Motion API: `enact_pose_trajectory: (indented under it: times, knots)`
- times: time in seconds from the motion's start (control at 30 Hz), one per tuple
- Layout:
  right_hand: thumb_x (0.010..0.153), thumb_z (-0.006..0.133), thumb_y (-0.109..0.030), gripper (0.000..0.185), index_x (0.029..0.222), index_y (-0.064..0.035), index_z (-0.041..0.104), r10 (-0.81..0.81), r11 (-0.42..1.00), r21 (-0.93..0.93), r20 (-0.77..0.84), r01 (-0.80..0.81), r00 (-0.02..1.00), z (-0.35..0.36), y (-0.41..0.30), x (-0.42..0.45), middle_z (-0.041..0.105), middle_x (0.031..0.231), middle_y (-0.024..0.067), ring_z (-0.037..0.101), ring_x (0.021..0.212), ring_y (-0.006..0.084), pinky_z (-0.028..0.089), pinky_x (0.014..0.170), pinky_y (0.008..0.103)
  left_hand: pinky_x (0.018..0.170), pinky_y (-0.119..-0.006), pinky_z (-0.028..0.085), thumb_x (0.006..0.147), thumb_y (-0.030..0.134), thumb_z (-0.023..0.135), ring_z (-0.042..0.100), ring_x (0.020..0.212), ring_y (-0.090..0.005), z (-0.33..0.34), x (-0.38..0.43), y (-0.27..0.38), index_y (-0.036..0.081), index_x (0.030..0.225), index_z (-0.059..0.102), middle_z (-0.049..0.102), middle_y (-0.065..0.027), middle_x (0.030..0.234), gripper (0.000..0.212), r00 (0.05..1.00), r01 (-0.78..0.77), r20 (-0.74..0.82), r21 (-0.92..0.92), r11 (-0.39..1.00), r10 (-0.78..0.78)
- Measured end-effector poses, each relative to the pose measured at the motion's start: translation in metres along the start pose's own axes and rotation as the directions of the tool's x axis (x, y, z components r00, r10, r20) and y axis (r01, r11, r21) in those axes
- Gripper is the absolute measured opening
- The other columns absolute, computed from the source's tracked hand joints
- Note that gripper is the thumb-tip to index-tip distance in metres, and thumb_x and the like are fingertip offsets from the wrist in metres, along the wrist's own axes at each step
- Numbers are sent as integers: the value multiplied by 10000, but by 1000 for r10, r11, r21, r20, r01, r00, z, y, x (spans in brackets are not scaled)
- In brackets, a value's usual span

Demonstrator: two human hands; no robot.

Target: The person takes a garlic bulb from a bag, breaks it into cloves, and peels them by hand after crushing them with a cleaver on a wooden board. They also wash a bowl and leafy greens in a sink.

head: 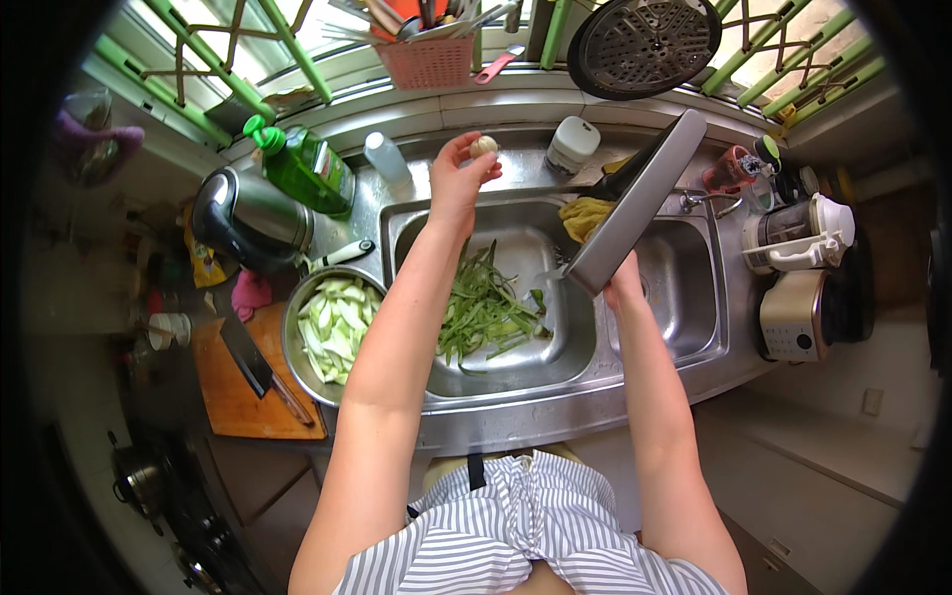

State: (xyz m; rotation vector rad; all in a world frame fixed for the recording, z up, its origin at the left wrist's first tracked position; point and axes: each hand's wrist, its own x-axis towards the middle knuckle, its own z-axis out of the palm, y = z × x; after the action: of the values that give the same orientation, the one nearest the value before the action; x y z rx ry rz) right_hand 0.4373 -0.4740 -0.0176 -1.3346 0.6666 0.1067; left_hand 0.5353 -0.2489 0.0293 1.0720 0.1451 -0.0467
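Note:
Between the fingers of my left hand (pixel 465 167) is a garlic bulb (pixel 483 146), raised over the back rim of the sink. My right hand (pixel 623 281) grips the lower end of a grey metal pan or tray (pixel 639 204), tilted steeply on its side above the divider of the double sink (pixel 584 357). Its inside is turned from view. Water runs near its lower corner into the left basin. Green peelings (pixel 491 305) lie in that basin. A yellow cloth (pixel 586 218) shows behind the tray. Left of the sink, a metal bowl (pixel 288 349) holds pale green sliced vegetable pieces (pixel 338 320).
A cleaver (pixel 256 364) lies on a wooden cutting board (pixel 212 401) beside the bowl, with a peeler (pixel 342 254) behind it. An electric kettle (pixel 249 223), green soap bottle (pixel 309 171) and white-lidded jar (pixel 573 145) line the back. Appliances (pixel 796 316) stand at right.

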Motion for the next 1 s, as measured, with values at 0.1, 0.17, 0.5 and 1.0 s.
enact_pose_trajectory:
  times: [0.1,0.17,0.5,1.0]
  knots:
    - [853,546,-325,239,811,-89,538,92,978,183,60,-101,994,14,13,-26,516,666,-6,448,485,62,338,366,203,720,-264,497,768,-2,622,588,802,-159,8,36,-8,-19,1111,488,594,-104,954,369,993,-111,-21,153,982,116]
    - [842,551,-246,161,829,-85,544,219,924,294,118,-245,969,20,27,-49,522,672,1,466,515,69,358,394,210,704,-252,498,755,-11,629,592,786,-150,16,59,-19,-14,1102,499,599,-96,917,371,980,-178,-42,259,949,195]
    - [861,525,-176,185,988,-47,560,448,787,330,273,-521,851,15,69,-66,547,754,23,476,571,90,370,467,225,603,-340,480,701,58,680,600,622,-201,41,129,-53,68,995,549,602,-68,679,322,863,-318,23,801,508,504]
    - [893,468,-151,182,979,-22,564,-230,328,525,851,-785,473,49,120,11,623,921,79,604,832,145,500,720,304,646,-240,430,917,254,427,542,748,-114,-55,-75,-159,10,988,600,605,-36,851,307,849,501,-127,-115,858,-513]
